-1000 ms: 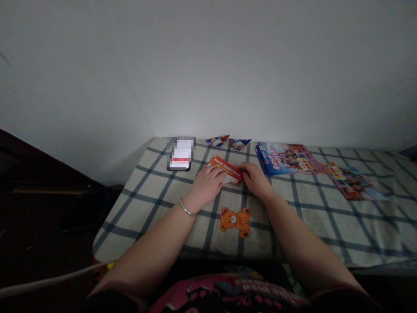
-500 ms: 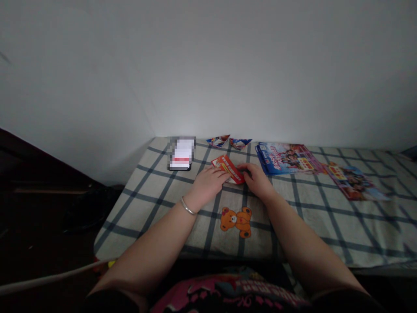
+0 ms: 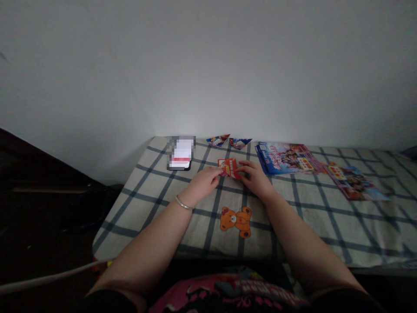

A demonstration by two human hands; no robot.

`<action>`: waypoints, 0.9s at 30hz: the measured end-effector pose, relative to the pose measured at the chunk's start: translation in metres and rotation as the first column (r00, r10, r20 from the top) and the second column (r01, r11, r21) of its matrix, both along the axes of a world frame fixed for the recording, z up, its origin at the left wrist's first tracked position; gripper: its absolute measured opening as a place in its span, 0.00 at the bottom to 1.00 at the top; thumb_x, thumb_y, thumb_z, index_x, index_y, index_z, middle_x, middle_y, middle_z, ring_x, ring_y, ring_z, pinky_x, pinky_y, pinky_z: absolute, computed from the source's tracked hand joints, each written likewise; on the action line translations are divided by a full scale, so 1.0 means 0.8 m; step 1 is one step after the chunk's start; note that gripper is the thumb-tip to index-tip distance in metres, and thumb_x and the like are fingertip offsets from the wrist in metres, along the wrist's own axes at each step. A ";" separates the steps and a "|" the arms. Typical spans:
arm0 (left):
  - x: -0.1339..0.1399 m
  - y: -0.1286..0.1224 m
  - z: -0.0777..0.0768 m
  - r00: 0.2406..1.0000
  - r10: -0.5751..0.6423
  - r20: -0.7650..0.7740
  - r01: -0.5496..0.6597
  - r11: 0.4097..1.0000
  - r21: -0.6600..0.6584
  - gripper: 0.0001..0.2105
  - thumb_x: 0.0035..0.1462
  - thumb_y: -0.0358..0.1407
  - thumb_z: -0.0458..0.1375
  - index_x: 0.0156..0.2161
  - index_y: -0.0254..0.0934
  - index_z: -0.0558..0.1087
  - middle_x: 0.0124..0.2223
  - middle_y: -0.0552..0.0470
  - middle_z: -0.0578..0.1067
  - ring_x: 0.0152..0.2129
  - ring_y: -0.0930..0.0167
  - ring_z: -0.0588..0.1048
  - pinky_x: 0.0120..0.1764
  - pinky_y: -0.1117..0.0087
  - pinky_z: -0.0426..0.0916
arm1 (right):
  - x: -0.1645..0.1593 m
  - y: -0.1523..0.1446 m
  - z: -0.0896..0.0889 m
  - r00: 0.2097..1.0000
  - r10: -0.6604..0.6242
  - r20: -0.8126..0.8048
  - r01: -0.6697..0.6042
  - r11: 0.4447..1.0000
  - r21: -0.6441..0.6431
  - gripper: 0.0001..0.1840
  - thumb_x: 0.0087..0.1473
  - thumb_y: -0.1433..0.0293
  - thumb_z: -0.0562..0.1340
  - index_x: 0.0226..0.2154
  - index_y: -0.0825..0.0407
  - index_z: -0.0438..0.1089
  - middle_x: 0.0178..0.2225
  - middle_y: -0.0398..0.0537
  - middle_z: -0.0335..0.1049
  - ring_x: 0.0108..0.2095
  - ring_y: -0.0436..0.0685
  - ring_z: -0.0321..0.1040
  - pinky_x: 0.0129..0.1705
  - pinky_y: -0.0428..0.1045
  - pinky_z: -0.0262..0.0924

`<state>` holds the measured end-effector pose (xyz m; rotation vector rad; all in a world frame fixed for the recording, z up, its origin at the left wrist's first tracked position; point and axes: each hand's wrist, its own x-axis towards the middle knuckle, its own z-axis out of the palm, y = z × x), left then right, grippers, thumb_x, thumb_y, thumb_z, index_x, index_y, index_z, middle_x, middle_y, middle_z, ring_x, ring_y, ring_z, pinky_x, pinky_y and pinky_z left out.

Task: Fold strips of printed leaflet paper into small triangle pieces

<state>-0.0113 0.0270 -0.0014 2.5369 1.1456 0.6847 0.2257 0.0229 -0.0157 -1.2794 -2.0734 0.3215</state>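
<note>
A small folded piece of red printed paper [image 3: 229,167] lies on the checked tablecloth between my hands. My left hand [image 3: 204,184] pinches its left edge, thumb and forefinger together. At the paper's right side is my right hand [image 3: 256,177], its fingers apart and curved, the tips at or just touching the edge. Whether they grip it I cannot make out. Beyond the paper, near the wall, stand two folded paper shapes [image 3: 218,140] with pointed ends, printed in blue and red.
A phone [image 3: 181,153] with a lit, blurred screen lies at the left. At the right are a stack of printed leaflets [image 3: 283,158] and another leaflet [image 3: 356,180]. An orange bear picture [image 3: 236,221] lies near me on the tablecloth [image 3: 156,221]. The white wall [image 3: 208,69] closes the back.
The red paper has turned from slanted to nearly square-on and shows a smaller face. My left hand has drawn back left to its edge; my right fingers have spread apart.
</note>
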 end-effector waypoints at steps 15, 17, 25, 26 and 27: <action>0.004 -0.016 0.016 0.982 -0.097 0.164 0.075 0.988 0.136 0.27 0.52 0.29 0.60 0.58 0.40 0.62 0.58 0.46 0.68 0.55 0.63 0.66 0.59 0.52 0.57 | -0.020 -0.026 0.041 0.911 -0.059 0.408 -0.017 0.983 0.180 0.13 0.51 0.74 0.61 0.42 0.53 0.70 0.51 0.54 0.71 0.58 0.65 0.59 0.56 0.59 0.57; 0.007 -0.021 0.022 0.991 -0.089 0.103 0.070 0.981 0.180 0.25 0.53 0.36 0.63 0.56 0.41 0.64 0.57 0.47 0.69 0.55 0.62 0.67 0.61 0.50 0.53 | -0.024 -0.028 0.042 0.893 -0.091 0.440 0.013 0.984 0.178 0.12 0.52 0.75 0.60 0.41 0.53 0.71 0.49 0.54 0.73 0.57 0.65 0.60 0.56 0.58 0.57; 0.020 -0.027 0.024 0.997 -0.032 -0.077 0.047 0.977 0.206 0.06 0.57 0.39 0.60 0.35 0.38 0.72 0.37 0.53 0.77 0.39 0.67 0.74 0.56 0.57 0.59 | -0.024 -0.024 0.031 0.910 -0.073 0.409 -0.012 0.979 0.201 0.10 0.51 0.73 0.60 0.38 0.53 0.72 0.45 0.52 0.74 0.54 0.64 0.62 0.56 0.57 0.56; 0.020 -0.028 0.024 0.995 -0.003 -0.096 0.023 0.978 0.209 0.05 0.57 0.38 0.60 0.35 0.38 0.72 0.37 0.52 0.76 0.39 0.67 0.73 0.56 0.56 0.60 | -0.024 -0.023 0.030 0.913 -0.064 0.403 -0.021 0.979 0.204 0.10 0.51 0.73 0.60 0.38 0.53 0.72 0.45 0.52 0.74 0.54 0.64 0.62 0.56 0.57 0.56; 0.021 -0.029 0.024 0.993 0.027 -0.113 -0.001 0.975 0.222 0.04 0.57 0.37 0.60 0.35 0.38 0.72 0.39 0.52 0.76 0.40 0.66 0.73 0.56 0.57 0.60 | -0.023 -0.023 0.029 0.915 -0.055 0.399 -0.030 0.979 0.203 0.10 0.51 0.73 0.60 0.38 0.53 0.72 0.45 0.52 0.74 0.55 0.63 0.62 0.57 0.57 0.56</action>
